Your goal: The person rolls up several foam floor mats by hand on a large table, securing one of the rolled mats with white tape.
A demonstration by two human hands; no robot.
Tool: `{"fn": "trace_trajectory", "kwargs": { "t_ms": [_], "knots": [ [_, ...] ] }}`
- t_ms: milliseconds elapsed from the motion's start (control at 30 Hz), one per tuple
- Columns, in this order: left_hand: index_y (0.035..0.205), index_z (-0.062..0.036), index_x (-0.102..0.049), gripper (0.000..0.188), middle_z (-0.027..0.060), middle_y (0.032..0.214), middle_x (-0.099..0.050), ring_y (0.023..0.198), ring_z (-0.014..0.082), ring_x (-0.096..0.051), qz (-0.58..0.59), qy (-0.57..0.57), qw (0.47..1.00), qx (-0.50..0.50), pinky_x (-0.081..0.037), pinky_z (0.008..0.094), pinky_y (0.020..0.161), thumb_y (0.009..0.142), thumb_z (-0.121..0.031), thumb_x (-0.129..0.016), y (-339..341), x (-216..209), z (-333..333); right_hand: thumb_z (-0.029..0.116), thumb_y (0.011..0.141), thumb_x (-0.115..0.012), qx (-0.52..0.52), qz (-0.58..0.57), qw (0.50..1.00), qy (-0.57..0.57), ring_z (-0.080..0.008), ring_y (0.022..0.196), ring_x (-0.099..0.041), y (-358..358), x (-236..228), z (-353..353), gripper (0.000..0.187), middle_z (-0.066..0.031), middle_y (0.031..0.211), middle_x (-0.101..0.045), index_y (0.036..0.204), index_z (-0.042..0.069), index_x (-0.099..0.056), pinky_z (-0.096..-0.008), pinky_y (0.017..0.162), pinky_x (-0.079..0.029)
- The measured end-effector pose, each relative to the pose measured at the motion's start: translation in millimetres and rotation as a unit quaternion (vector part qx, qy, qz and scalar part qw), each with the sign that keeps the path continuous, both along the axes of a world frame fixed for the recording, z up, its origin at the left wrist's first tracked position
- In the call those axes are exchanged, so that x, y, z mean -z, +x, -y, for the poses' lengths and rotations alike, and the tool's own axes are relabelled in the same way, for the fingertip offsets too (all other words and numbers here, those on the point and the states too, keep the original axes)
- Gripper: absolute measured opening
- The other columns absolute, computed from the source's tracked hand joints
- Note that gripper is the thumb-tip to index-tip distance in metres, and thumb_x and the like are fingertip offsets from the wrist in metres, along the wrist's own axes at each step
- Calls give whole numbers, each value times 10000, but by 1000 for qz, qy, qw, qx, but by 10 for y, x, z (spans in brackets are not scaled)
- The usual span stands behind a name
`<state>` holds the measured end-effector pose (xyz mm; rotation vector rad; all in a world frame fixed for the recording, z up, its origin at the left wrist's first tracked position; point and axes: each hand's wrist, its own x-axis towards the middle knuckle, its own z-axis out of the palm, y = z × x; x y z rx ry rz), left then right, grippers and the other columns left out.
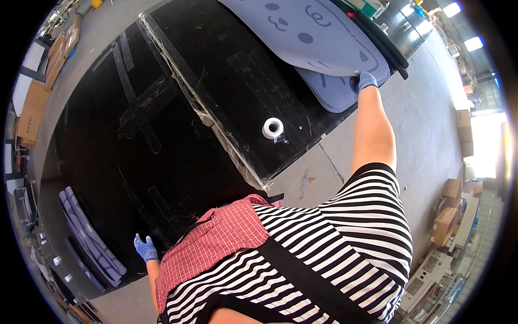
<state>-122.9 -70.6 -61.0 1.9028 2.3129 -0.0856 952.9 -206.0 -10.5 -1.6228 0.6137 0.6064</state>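
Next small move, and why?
Probably draw the upper mat back a little with the right hand: that hand appears to pinch its near edge, which stands out from the similar mat beneath. The left hand, open and well away, looks free to help.

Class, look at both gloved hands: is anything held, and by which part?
The right hand holds the top mat by its near edge, close to the right corner. The left hand is open and holds nothing.
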Motion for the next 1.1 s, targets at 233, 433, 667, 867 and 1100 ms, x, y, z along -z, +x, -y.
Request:
{"fn": "trace_trajectory", "kwargs": {
  "t_ms": [233, 433, 667, 867, 1100],
  "knots": [
    [1439, -28, -509, 600, 246, 1450, -512, 1350, 392, -488, 0, 9, 1000, -10, -381, 437, 1158, 905, -207, -718, 51, -68, 59, 345, 927, -692, -245, -56, 911, -326, -413, 652, -621, 209, 999, 215, 383, -228, 916, -652, 1163, 64, -584, -608, 570, -521],
    [1438, -19, -507, 603, 247, 1457, -508, 1352, 395, -487, -12, 3, 1000, -14, -387, 436, 1155, 905, -204, -719, 28, -49, 60, 365, 964, -638, -474, 30, 768, -429, -446, 759, -628, 391, 1077, 135, 445, -262, 967, -643, 1252, 35, -560, -626, 608, -504],
    [1445, -19, -501, 603, 245, 1460, -506, 1356, 393, -483, 17, -15, 1000, 1, -385, 431, 1157, 910, -199, -712, 230, 112, -113, 215, 905, -687, -218, 112, 936, -252, -282, 696, -679, 794, 768, 389, 198, -114, 886, -690, 1043, 80, -642, -459, 571, -601],
    [1445, -25, -500, 595, 241, 1469, -496, 1368, 389, -470, -10, 6, 999, -37, -376, 438, 1164, 915, -200, -705, 82, -150, 175, 263, 914, -676, 17, 17, 992, 122, -234, 771, -694, -563, 768, 86, 265, -149, 934, -713, 1109, 83, -666, -406, 620, -564],
    [1459, -26, -481, 611, 250, 1468, -488, 1373, 393, -456, 18, 43, 999, 25, -365, 445, 1169, 922, -229, -693, 118, 82, -136, 200, 904, -704, -93, 195, 961, 174, -284, 801, -698, -268, -376, -345, 216, -108, 921, -701, 1051, 61, -628, -405, 617, -587]
  ]
}}
